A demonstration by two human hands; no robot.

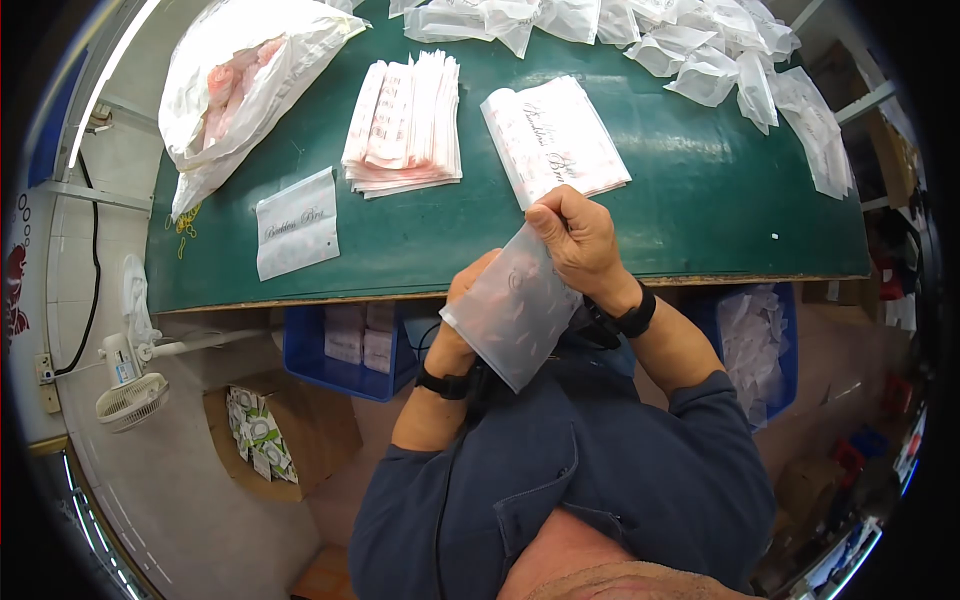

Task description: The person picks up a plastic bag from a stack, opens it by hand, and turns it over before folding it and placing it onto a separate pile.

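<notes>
A frosted plastic bag [515,305] with faint pink marks is held up in front of my body, off the table's front edge. My right hand [580,240] pinches its upper corner between thumb and fingers. Around its left side curls my left hand [460,300], its fingers mostly hidden behind the bag. Just beyond my right hand lies a stack of printed bags [555,140] with black script. To its left is a thick pile of folded white and pink sheets [405,125]. A single flat printed bag [298,225] lies farther left.
The green table [690,215] carries a large white sack [245,85] at the back left and many frosted bags [700,60] along the back right. Below are a blue bin [300,345] with packs, another blue bin [785,350], a cardboard box [325,430] and a fan [132,395].
</notes>
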